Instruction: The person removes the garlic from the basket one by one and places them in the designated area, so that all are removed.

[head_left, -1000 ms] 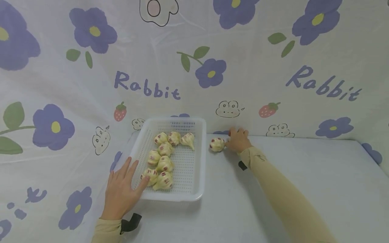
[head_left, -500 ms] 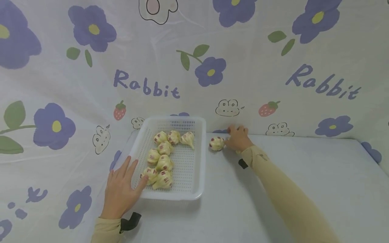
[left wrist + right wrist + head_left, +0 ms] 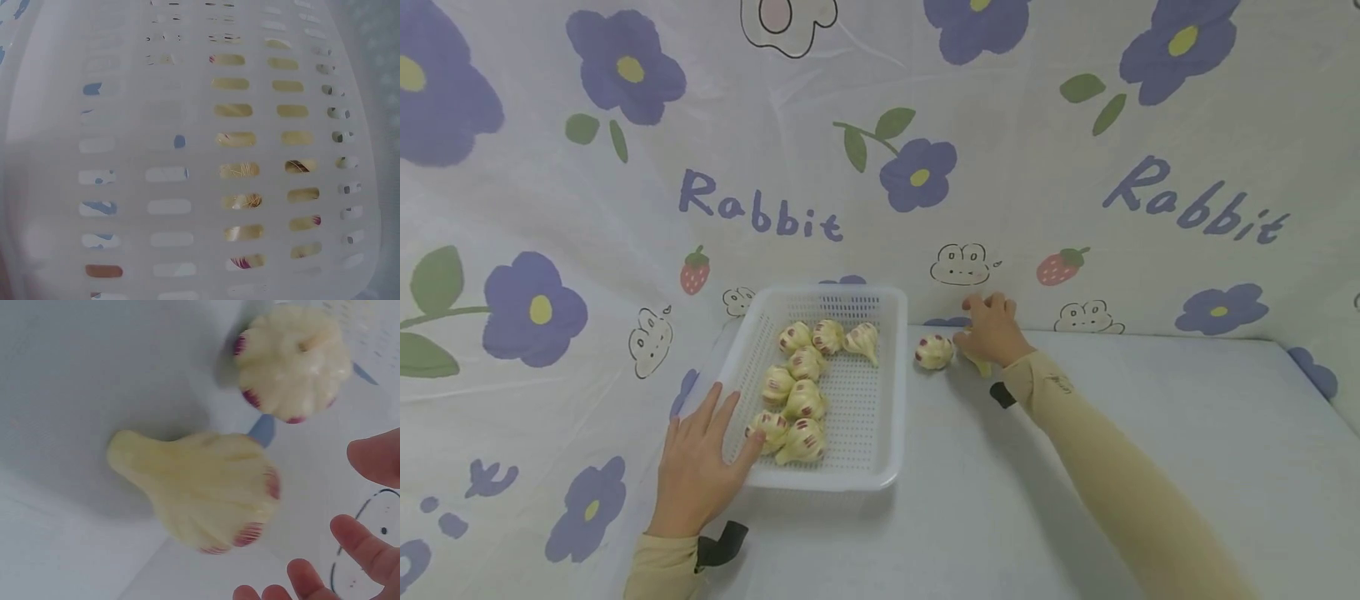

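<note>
In the head view, my left hand (image 3: 696,467) rests at the near left corner of a white perforated plastic basket (image 3: 891,417), fingers straight and thumb over the rim. Several garlic bulbs (image 3: 805,400) lie inside, mostly toward the left. To the right of the basket, one garlic bulb (image 3: 934,352) sits on the table. A second, long-necked bulb (image 3: 200,487) lies beside it, partly hidden under my right hand (image 3: 992,331) in the head view. The right wrist view shows the right hand's fingers (image 3: 369,550) spread, apart from both bulbs. Through the slots of the basket wall (image 3: 137,187), the left wrist view shows pale bulbs.
A white table surface (image 3: 1150,433) extends right and toward the front. Behind and to the left hangs a white sheet (image 3: 1015,167) printed with purple flowers and rabbits. A dark strap (image 3: 722,546) shows at the left wrist.
My right hand has risen slightly and moved back, so the long-necked garlic bulb beneath it now shows more. The left hand and the basket stay in place.
</note>
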`<act>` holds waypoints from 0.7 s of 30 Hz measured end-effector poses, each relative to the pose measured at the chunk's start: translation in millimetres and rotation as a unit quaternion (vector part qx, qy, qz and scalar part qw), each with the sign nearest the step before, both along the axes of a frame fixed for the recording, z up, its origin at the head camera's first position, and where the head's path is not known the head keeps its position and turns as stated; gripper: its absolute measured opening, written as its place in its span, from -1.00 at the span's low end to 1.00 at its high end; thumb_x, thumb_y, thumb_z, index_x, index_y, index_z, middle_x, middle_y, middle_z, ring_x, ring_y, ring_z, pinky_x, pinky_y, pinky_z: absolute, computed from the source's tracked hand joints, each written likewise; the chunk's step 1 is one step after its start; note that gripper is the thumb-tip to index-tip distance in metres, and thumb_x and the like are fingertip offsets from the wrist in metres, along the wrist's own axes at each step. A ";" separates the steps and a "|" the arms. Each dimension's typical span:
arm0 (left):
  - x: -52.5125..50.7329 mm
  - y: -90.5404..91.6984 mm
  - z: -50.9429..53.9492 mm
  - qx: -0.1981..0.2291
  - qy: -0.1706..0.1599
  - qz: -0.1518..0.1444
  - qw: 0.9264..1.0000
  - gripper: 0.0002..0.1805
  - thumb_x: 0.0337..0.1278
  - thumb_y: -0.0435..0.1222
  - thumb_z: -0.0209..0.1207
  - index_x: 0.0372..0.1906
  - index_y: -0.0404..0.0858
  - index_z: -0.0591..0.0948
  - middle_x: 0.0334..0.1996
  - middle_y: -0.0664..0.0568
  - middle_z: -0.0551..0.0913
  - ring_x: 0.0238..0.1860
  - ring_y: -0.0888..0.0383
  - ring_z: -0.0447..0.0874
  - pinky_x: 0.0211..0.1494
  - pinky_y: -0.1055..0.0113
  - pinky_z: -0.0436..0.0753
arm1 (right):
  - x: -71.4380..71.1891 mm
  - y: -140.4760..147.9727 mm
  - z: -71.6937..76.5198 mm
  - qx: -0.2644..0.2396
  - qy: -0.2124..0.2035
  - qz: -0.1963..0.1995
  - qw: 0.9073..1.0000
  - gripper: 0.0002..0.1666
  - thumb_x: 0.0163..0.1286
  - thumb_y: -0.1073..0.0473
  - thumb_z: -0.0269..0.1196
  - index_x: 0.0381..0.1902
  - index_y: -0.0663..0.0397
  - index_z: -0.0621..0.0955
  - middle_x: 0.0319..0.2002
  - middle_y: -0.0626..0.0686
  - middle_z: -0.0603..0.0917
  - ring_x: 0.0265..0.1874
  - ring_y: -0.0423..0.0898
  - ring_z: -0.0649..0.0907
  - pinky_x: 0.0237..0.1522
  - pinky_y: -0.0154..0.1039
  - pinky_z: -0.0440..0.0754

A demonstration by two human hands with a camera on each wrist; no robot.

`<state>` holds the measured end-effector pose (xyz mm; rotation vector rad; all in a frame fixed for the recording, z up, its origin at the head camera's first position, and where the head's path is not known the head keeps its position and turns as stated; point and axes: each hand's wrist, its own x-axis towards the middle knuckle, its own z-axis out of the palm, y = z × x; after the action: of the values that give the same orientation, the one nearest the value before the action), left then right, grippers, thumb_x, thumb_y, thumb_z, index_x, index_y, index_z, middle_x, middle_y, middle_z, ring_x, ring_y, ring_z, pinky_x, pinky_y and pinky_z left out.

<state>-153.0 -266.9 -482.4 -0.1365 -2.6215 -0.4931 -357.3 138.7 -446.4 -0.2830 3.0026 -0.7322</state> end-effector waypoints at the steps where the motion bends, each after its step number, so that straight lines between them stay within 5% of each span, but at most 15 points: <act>1: -0.1 0.2 0.2 0.000 0.000 0.000 1.000 -0.28 0.33 0.08 0.20 0.44 -0.26 0.51 0.52 -0.27 0.39 0.35 -0.45 0.49 0.47 -0.49 0.18 | 1.5 -0.4 2.4 -0.003 0.005 0.002 1.000 -0.31 0.44 0.08 0.21 0.42 0.26 0.37 0.35 0.45 0.24 0.33 0.35 0.19 0.32 0.26 0.42; 14: 0.8 0.6 1.1 0.001 -0.005 0.002 1.000 -0.28 0.34 0.10 0.19 0.44 -0.25 0.51 0.52 -0.26 0.38 0.35 -0.45 0.49 0.46 -0.50 0.20 | 31.1 -10.0 28.4 -0.013 0.050 0.012 0.999 -0.31 0.43 0.10 0.26 0.43 0.21 0.39 0.51 0.41 0.07 0.40 0.40 0.13 0.24 0.27 0.52; 21: 0.6 1.1 1.9 0.001 0.001 0.002 1.000 -0.28 0.33 0.10 0.20 0.43 -0.26 0.52 0.52 -0.26 0.39 0.34 -0.46 0.49 0.45 -0.50 0.22 | 46.9 -14.5 38.3 0.006 0.093 0.023 0.995 -0.31 0.38 0.07 0.29 0.41 0.16 0.42 0.50 0.37 0.14 0.33 0.38 0.23 0.25 0.26 0.48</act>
<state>-152.4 -265.8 -480.5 -0.1314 -2.6192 -0.4952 -310.4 124.1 -408.1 -0.4433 3.1599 -0.7227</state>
